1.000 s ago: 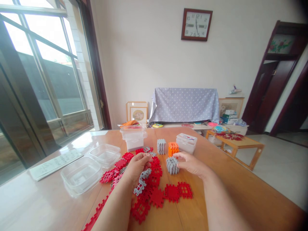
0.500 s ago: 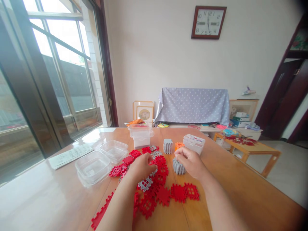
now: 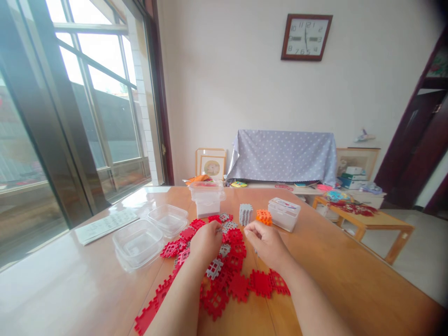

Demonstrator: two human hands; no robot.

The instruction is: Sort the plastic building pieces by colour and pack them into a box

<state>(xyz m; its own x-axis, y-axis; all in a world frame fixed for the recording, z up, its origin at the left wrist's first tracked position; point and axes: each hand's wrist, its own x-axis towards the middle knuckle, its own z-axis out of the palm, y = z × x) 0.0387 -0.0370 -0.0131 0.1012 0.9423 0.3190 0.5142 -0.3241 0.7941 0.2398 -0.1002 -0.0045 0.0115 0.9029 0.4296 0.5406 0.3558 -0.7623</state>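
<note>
My left hand is over the pile of red notched square building tiles, its fingers curled in a pinch; what they hold, if anything, is hidden. To its right, my right hand is also pinched, thumb against forefinger, with its contents too small to make out. Grey tiles lie among the red ones. Just beyond my right hand stand a stack of grey tiles and an orange stack. Another grey stack is mostly covered by my right hand.
Two shallow clear plastic tubs and a printed sheet lie on the left of the wooden table. Clear containers stand at the back, and a lidded clear box sits at the back right.
My right hand has moved left from beside the nearer grey stack toward my left hand, uncovering the orange stack. My left hand stays over the pile. The view has shifted slightly.
</note>
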